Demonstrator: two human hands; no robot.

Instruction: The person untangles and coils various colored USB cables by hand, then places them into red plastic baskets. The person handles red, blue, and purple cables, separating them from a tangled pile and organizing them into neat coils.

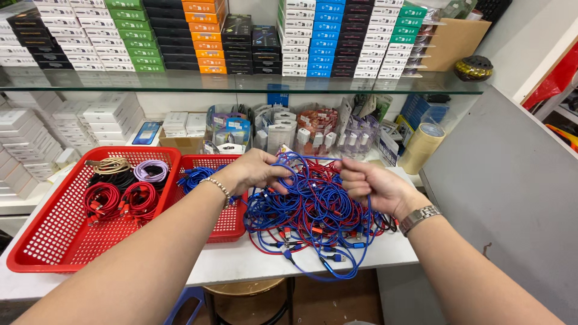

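A tangled pile of blue and red cables [313, 213] lies on the white table [241, 265]. My left hand [256, 170] is closed on a blue cable at the pile's upper left. My right hand [367, 183], with a metal watch on its wrist, grips a strand of blue cable [313, 162] at the pile's upper right. The strand stretches between both hands, lifted a little above the heap. Loose cable ends hang over the table's front edge.
A large red basket [36, 241] at left holds coiled red, black, purple and gold cables. A smaller red basket [229, 222] with blue cables sits beside it. Stacked boxes fill the glass shelf [241, 84]; a tape roll [421, 147] and a stool [247, 289] are nearby.
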